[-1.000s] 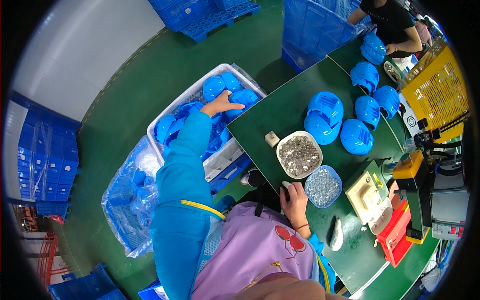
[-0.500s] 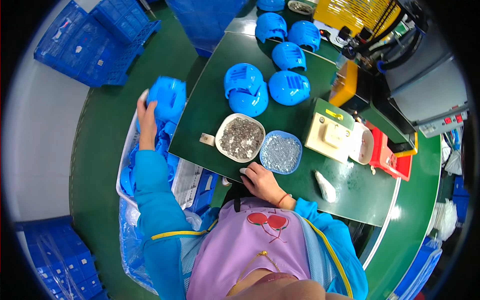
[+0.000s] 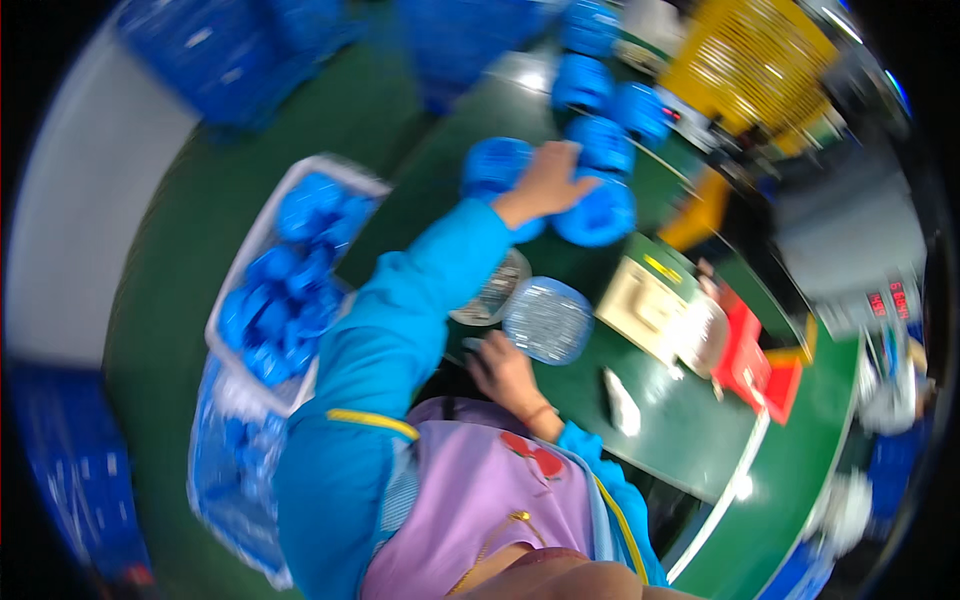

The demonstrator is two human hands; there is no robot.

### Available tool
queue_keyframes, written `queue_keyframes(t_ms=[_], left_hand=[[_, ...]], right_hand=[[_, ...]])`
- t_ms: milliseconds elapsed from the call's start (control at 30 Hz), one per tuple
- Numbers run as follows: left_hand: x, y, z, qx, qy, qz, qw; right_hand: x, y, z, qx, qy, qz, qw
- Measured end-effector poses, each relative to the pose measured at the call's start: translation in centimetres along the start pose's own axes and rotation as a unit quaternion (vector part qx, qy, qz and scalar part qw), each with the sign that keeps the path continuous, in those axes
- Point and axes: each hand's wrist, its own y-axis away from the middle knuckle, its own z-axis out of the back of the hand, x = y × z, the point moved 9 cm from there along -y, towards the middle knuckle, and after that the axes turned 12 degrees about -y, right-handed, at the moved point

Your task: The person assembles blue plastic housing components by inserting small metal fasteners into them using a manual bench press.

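Note:
My left hand [image 3: 546, 182] is stretched out over the green table [image 3: 425, 215], among several glossy blue plastic shells. Its fingers look spread, though blurred, and nothing shows in its grip. One blue shell [image 3: 598, 212] lies just right of the hand. A second blue shell [image 3: 490, 163] is partly covered by the hand and forearm. My right hand [image 3: 507, 376] rests at the table's near edge, fingers stretched and apart, holding nothing visible. Beyond it stands a blue dish of small clear pieces [image 3: 548, 320]. A pale dish of small metal pieces [image 3: 492, 292] is half hidden by my left sleeve.
Left of the table, a white basket [image 3: 222, 300] holds blue shells, with a lined blue crate [image 3: 200, 470] nearer me. On the right are a cream fixture block [image 3: 640, 305], a red bin [image 3: 745, 345], a small white item [image 3: 621, 402] and a grey machine [image 3: 850, 225].
My left hand has left the blue shell it held over the basket and swung right to the shells on the table. The whole view has shifted and blurred. My right hand stays at the table edge.

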Motion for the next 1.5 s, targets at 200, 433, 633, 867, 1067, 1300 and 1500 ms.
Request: queue_keyframes(t_ms=[200, 433, 633, 867, 1067, 1300, 1500], left_hand=[[14.4, 6.5, 13.9, -0.148, -0.078, 0.045, 0.985], [40.5, 31.2, 20.8, 0.004, -0.214, 0.581, 0.785], [39.7, 26.0, 20.7, -0.046, -0.147, 0.516, 0.843], [47.0, 25.4, 17.0, 0.181, -0.221, 0.588, 0.757], [50.5, 26.0, 16.7, 0.227, -0.251, 0.495, 0.800], [43.7, 22.6, 17.3, 0.153, -0.225, 0.510, 0.816], [43.6, 22.5, 18.2, 0.117, -0.302, 0.539, 0.778]], right_hand=[[-0.8, 0.1, 0.9, -0.025, 0.001, -0.066, 0.997], [-1.3, -1.0, -0.4, -0.001, -0.003, -0.067, 0.998], [-1.3, -1.0, -1.2, -0.003, 0.021, -0.091, 0.996], [-0.9, -0.7, -0.8, -0.011, 0.047, -0.087, 0.995], [-0.1, -1.5, 0.6, -0.015, 0.032, -0.050, 0.998], [-0.1, -1.4, 1.1, -0.017, 0.025, -0.049, 0.998], [0.3, -1.3, 1.1, -0.031, 0.022, -0.039, 0.998]])
